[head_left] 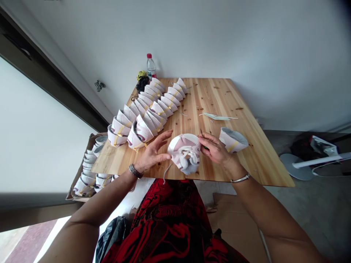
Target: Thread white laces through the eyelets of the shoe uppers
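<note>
At the table (219, 102) — left hand (152, 153) spread on a mask (183, 146) — right hand (216, 149) pinching it

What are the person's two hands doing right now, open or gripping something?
Left hand: open, fingers spread, touching the white cup-shaped mask.
Right hand: closed, holding a thin dark tool beside the mask.

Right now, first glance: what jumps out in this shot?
Two long rows of white cup-shaped masks fill the left of the wooden table. At the near edge, the left hand and right hand are at one mask with white loops bunched on it. A plastic bottle stands beyond the far corner.
</note>
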`<state>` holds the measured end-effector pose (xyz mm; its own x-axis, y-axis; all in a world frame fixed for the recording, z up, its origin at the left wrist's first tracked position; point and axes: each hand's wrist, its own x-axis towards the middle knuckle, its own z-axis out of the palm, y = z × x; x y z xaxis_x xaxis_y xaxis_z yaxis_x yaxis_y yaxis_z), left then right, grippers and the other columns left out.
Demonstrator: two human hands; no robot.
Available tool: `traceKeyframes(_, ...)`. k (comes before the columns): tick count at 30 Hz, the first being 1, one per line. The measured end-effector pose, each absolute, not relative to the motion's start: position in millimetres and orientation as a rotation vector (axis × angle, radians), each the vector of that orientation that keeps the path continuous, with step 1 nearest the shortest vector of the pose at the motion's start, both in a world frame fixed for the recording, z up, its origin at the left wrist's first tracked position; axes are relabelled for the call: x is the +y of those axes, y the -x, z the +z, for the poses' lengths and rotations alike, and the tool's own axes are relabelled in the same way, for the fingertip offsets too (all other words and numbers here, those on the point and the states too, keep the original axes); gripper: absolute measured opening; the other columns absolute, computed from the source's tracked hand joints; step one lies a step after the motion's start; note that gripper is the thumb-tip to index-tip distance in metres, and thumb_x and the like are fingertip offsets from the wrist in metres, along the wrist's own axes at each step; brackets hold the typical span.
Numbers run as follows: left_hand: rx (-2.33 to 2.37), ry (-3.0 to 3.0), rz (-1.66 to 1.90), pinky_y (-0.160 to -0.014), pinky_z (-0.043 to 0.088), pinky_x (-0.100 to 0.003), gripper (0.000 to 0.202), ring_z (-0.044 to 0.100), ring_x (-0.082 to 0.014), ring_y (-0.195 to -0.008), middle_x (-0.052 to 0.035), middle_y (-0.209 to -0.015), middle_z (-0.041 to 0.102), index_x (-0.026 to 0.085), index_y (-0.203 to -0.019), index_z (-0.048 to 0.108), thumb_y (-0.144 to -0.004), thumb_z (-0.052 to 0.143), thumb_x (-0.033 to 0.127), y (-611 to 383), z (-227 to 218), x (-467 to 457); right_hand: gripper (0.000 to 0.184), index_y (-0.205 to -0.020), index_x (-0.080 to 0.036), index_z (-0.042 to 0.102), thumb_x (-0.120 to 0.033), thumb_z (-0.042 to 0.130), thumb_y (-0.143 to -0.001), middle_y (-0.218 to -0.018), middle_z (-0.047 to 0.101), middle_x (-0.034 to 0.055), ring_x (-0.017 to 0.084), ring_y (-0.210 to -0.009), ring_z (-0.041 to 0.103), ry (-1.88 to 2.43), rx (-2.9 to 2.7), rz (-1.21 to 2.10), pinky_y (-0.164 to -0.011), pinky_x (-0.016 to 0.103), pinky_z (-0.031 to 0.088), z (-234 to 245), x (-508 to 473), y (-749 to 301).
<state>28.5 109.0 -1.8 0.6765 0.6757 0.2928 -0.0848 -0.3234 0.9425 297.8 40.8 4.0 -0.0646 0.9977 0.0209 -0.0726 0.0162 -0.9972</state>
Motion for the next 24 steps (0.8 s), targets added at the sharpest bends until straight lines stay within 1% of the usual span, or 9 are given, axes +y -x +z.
traceKeyframes(1, 0.504, -1.611, 0.859, -0.118, 0.038, -0.049, 0.089, 0.041, -0.0331, -0.146, -0.0165, -0.162, 0.039, 0.027, -0.148, 0.049, -0.071, 0.083, 0.057, -33.6, -4.8, 104.9, 0.040, -0.075, -0.022, 0.051, -0.057, 0.069, -0.083, -0.057, 0.040, -0.0101, 0.006, -0.043, 0.027, 1.077, -1.115, 1.314, -0.042, 0.022, 0.019, 6.1, 41.1, -289.9)
traceKeyframes(3, 0.524, -1.387, 0.860, -0.106, 0.050, -0.042, 0.088, 0.058, -0.0311, -0.130, -0.0161, -0.149, 0.055, 0.024, -0.141, 0.056, -0.064, 0.089, 0.053, -44.5, -9.3, 96.1, 0.045, -0.072, -0.023, 0.048, -0.058, 0.075, -0.076, -0.055, 0.039, -0.0108, 0.005, -0.041, 0.026, 1.042, -0.971, 1.333, -0.040, 0.021, 0.018, 10.4, 41.1, -274.2)
traceKeyframes(5, 0.538, -1.224, 0.825, -0.093, 0.055, -0.035, 0.071, 0.069, -0.0249, -0.105, -0.0123, -0.125, 0.072, 0.020, -0.125, 0.068, -0.063, 0.092, 0.046, -52.9, -10.4, 87.2, 0.049, -0.069, -0.023, 0.046, -0.060, 0.079, -0.072, -0.054, 0.038, -0.0112, 0.005, -0.041, 0.025, 1.051, -0.874, 1.299, -0.039, 0.021, 0.016, 14.6, 39.9, -263.5)
traceKeyframes(6, 0.556, -1.155, 0.830, -0.088, 0.056, -0.032, 0.060, 0.071, -0.0214, -0.095, -0.0096, -0.113, 0.076, 0.019, -0.116, 0.072, -0.065, 0.091, 0.042, -55.7, -9.5, 83.2, 0.050, -0.069, -0.022, 0.047, -0.060, 0.079, -0.071, -0.054, 0.038, -0.0110, 0.005, -0.041, 0.025, 1.070, -0.855, 1.273, -0.039, 0.021, 0.017, 16.7, 38.7, -260.8)
traceKeyframes(8, 0.592, -1.019, 0.869, -0.081, 0.055, -0.028, 0.042, 0.070, -0.0162, -0.081, -0.0055, -0.096, 0.078, 0.018, -0.102, 0.076, -0.068, 0.090, 0.037, -58.3, -5.0, 76.8, 0.047, -0.073, -0.021, 0.054, -0.060, 0.080, -0.071, -0.059, 0.046, -0.0085, 0.006, -0.047, 0.033, 1.104, -0.891, 1.224, -0.041, 0.020, 0.024, 21.0, 34.9, -260.4)
traceKeyframes(10, 0.600, -0.890, 0.869, -0.074, 0.055, -0.026, 0.037, 0.068, -0.0138, -0.073, -0.0036, -0.087, 0.078, 0.017, -0.096, 0.077, -0.068, 0.091, 0.037, -58.2, 2.0, 72.8, 0.046, -0.084, -0.020, 0.062, -0.056, 0.084, -0.068, -0.073, 0.058, -0.0043, 0.009, -0.061, 0.048, 1.099, -0.989, 1.220, -0.052, 0.020, 0.038, 24.7, 29.9, -263.0)
traceKeyframes(13, 0.555, -0.781, 0.792, -0.068, 0.055, -0.025, 0.038, 0.069, -0.0138, -0.069, -0.0035, -0.083, 0.078, 0.017, -0.094, 0.078, -0.065, 0.093, 0.036, -55.8, 12.7, 68.6, 0.056, -0.100, -0.019, 0.066, -0.047, 0.092, -0.059, -0.089, 0.067, -0.0001, 0.014, -0.079, 0.059, 1.023, -1.061, 1.345, -0.068, 0.024, 0.049, 26.5, 21.5, -262.9)
traceKeyframes(20, 0.436, -0.700, 0.703, -0.071, 0.057, -0.028, 0.039, 0.071, -0.0176, -0.067, -0.0053, -0.075, 0.076, 0.015, -0.087, 0.076, -0.065, 0.092, 0.043, -54.8, 16.6, 52.9, 0.051, -0.099, -0.020, 0.068, -0.039, 0.092, -0.059, -0.077, 0.070, 0.0001, 0.015, -0.064, 0.061, 0.781, -0.896, 1.540, -0.057, 0.027, 0.049, 18.8, 9.1, -239.9)
traceKeyframes(24, 0.433, -0.689, 0.725, -0.074, 0.057, -0.030, 0.043, 0.073, -0.0200, -0.073, -0.0081, -0.083, 0.078, 0.015, -0.090, 0.076, -0.067, 0.089, 0.049, -56.3, 17.1, 53.8, 0.050, -0.097, -0.022, 0.069, -0.038, 0.093, -0.056, -0.074, 0.069, -0.0016, 0.015, -0.061, 0.059, 0.809, -0.804, 1.488, -0.056, 0.027, 0.050, 18.7, 14.6, -237.1)
